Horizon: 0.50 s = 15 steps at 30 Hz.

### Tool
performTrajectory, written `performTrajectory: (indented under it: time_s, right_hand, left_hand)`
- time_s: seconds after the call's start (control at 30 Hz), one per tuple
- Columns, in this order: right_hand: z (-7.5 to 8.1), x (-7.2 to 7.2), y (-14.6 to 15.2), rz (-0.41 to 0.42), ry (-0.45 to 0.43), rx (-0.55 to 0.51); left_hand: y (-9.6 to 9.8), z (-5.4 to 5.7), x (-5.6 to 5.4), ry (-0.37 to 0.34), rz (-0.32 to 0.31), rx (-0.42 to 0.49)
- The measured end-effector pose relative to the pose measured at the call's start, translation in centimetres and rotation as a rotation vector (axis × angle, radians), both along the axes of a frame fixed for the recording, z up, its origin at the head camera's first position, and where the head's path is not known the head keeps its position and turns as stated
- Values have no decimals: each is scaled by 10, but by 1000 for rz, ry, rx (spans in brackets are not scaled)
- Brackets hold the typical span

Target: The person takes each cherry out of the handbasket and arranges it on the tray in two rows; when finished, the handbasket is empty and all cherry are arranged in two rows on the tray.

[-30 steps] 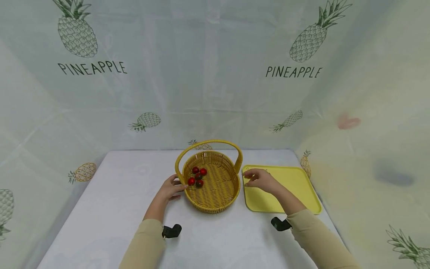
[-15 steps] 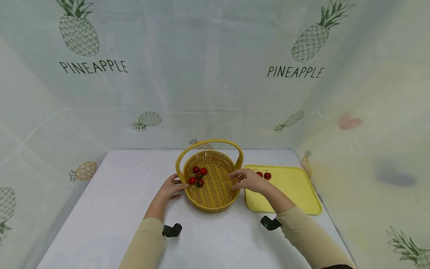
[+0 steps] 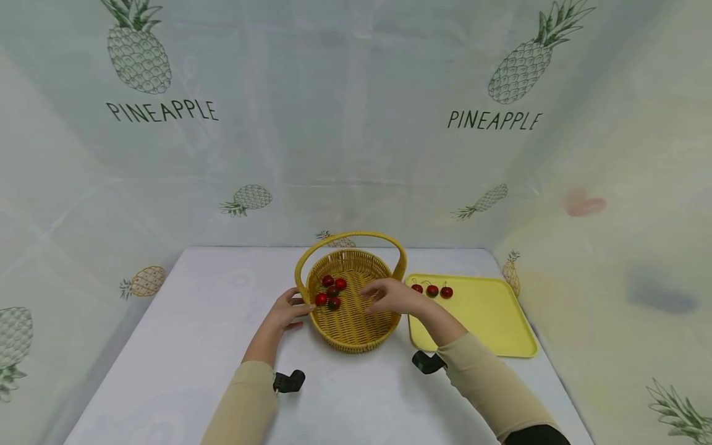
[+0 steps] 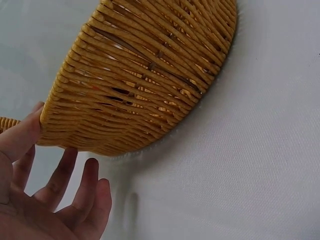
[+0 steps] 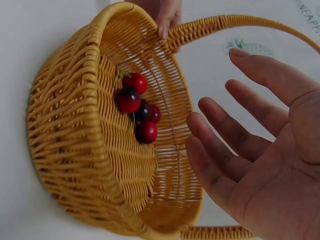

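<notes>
A round yellow wicker basket (image 3: 356,327) with a tall arched handle stands at mid-table. Several dark red cherries (image 5: 129,99) lie clustered on the left side of its floor. My left hand (image 3: 285,312) grips the basket's left rim near the handle's foot. In the left wrist view its thumb is at the rim and the other fingers are along the outer wall. Above the right part of the basket hovers my right hand (image 3: 392,296); the right wrist view shows its fingers extended, nothing between them. Three cherries (image 3: 432,290) sit on a yellow tray (image 3: 484,321), partly behind the right arm.
The tray lies just right of the basket on a white-covered table (image 3: 222,290). The arched handle (image 3: 356,233) rises over the basket. A pineapple-print sheet (image 3: 345,136) hangs behind the table and along its sides.
My right hand has moved left from the tray's left end to over the basket, uncovering the cherries on the tray. My left hand keeps its hold on the rim.
</notes>
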State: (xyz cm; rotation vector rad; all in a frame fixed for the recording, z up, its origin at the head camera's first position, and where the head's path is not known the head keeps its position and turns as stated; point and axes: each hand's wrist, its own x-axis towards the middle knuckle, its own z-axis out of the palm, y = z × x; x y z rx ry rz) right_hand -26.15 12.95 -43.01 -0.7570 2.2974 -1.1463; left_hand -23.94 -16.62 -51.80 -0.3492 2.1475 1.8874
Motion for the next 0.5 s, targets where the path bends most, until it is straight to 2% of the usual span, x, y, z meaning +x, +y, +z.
performTrajectory:
  time_s: [0.5]
  right_hand:
    - [-20, -28, -31, 25, -74, 29]
  left_hand:
    - [2, 3, 2, 2, 10, -3]
